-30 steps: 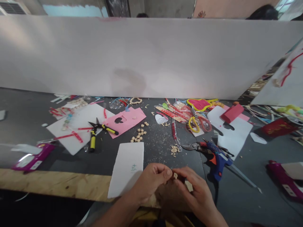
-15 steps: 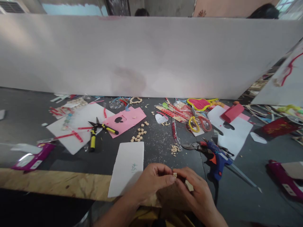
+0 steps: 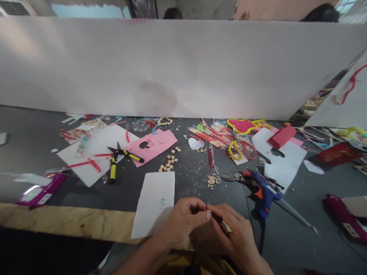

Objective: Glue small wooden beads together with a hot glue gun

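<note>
Near the table's front edge, the fingertips of my left hand (image 3: 187,215) and my right hand (image 3: 231,227) meet. Pinched between them is a small pale wooden piece (image 3: 209,211), mostly covered by my fingers. It resembles the small wooden clusters (image 3: 168,164) lying up and to the left. A torn white card (image 3: 155,204) with green writing lies beside my left forearm. Beyond my hands sits a little pile of short wooden bits (image 3: 212,181). Right of that pile are grey-bladed pruning shears (image 3: 233,176) and a blue glue gun (image 3: 268,196).
Black-and-yellow pliers (image 3: 114,162) lie on white and pink paper (image 3: 160,143). Yellow-handled scissors (image 3: 235,151) rest among red patterned sticks (image 3: 205,137). Purple devices (image 3: 43,191) stand at both sides, a red can (image 3: 341,154) at right. A white partition (image 3: 183,68) closes off the back.
My right hand has shifted slightly left and closed in on the left fingertips. The small wooden piece shows less than before.
</note>
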The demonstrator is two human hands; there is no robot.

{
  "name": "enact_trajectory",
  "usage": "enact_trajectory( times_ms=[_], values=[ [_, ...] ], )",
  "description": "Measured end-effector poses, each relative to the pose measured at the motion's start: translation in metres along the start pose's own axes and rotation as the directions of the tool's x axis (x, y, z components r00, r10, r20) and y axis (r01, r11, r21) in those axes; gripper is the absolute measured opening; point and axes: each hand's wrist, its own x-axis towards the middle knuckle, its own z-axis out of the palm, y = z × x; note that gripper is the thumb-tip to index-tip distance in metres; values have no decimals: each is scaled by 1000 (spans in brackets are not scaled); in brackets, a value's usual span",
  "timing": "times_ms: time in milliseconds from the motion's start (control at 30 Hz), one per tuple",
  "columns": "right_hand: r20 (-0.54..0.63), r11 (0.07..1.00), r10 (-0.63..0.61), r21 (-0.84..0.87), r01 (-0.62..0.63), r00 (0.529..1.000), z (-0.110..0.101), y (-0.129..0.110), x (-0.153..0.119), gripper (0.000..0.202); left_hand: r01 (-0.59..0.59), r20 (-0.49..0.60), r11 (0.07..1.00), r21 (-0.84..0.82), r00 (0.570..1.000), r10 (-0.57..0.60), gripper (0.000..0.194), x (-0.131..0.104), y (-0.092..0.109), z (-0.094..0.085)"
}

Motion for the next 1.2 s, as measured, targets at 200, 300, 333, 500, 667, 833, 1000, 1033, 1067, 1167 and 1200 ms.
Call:
enact_trajectory(
  times_ms=[200,300,333,500,667,833,1000,1033,1067,1167,1200],
  values=[
    [-32,999,14,39,-13,999,-2,0,0,24,21,1,1000,-1,1000,-21,36,2,1,-1],
    [-37,997,33,75,-31,999,-4,-1,1,19,-22,19,1000,3,1000,22,33,1,2,-3],
    [-44,996,45,76,-42,998,-4,-1,1,18,-37,21,999,1,999,37,32,0,1,-4],
    [-60,999,18,43,-16,998,-3,2,0,16,-20,14,999,-28,1000,21,28,-2,0,-5],
    [-86,1000,-16,-28,13,996,-1,3,-1,16,-44,-12,998,37,999,44,28,0,0,-3],
    [-75,999,-22,-45,19,997,1,4,-2,19,-49,-35,992,120,998,54,26,0,1,-2],
    [-57,999,-29,-15,28,998,-1,4,-1,27,-43,-23,994,98,999,45,30,0,3,-1],
    [-59,999,-37,-19,36,998,-1,4,-1,26,-42,-25,995,90,999,45,31,0,3,-1],
    [-65,999,-45,-28,44,997,-1,5,-1,25,-41,-30,996,81,999,44,31,0,3,-1],
    [-83,996,-70,-59,65,994,1,6,-1,26,-47,-53,996,75,997,51,29,0,2,0],
    [-87,996,-75,-62,70,993,2,7,-1,26,-52,-60,996,78,997,56,28,0,2,0]
  ],
)
